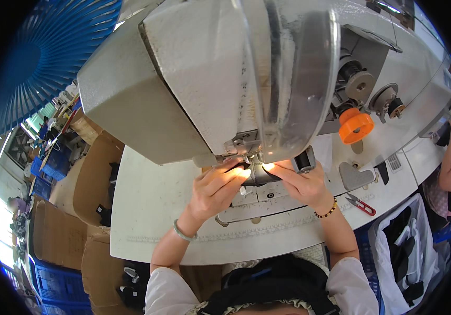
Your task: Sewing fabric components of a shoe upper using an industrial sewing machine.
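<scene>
Two hands, left hand (216, 190) and right hand (298, 184), pinch dark fabric (257, 175) (under the sewing machine (225, 79)).

A: What colours mark the large metal sewing machine head (183, 79)?

B: Pale grey, with a round orange plastic knob (355, 126) on its side (the brightest spot in view).

A: And under the needle?

B: A small dark grey fabric piece (257, 175), on a flat off-white work table (146, 205).

A: Elsewhere?

B: Red-handled thread snips (362, 205); blue slatted fan guard (52, 47); brown cardboard boxes (89, 184).
</scene>
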The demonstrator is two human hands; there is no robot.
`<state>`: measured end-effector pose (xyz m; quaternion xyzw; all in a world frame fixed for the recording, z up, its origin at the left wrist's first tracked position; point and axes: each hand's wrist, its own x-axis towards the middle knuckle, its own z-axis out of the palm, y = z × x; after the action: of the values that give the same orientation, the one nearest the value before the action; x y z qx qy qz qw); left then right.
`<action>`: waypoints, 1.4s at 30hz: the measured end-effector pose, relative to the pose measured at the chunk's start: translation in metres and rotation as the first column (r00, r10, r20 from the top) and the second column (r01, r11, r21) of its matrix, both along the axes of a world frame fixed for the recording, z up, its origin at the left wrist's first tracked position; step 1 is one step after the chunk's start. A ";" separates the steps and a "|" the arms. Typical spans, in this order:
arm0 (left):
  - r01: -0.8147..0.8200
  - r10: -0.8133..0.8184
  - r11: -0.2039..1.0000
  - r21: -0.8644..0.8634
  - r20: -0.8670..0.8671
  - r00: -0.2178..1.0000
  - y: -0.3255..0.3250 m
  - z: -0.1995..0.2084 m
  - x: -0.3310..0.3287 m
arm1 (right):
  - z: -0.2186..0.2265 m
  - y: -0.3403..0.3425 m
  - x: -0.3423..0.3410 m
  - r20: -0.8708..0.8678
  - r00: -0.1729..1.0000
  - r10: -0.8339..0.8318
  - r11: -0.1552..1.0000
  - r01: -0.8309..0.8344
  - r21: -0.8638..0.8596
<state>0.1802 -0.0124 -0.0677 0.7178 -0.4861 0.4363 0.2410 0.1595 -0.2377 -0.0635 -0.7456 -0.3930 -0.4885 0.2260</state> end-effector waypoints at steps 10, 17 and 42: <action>-0.036 0.037 0.999 0.030 -0.040 0.999 0.000 -0.004 -0.003 | -0.009 -0.003 0.003 -0.051 0.998 0.035 0.998 -0.032 0.055; -0.067 0.067 0.998 0.001 -0.067 0.996 -0.001 -0.006 -0.004 | -0.011 -0.003 0.006 -0.074 0.994 0.079 0.994 -0.073 0.083; -0.052 0.050 0.998 -0.035 -0.057 0.997 -0.001 -0.011 0.002 | 0.002 -0.001 0.008 -0.115 0.989 0.097 0.988 -0.082 0.130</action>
<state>0.1823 -0.0133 -0.0783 0.7374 -0.4529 0.4307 0.2562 0.1677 -0.2385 -0.0611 -0.7398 -0.3802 -0.4553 0.3174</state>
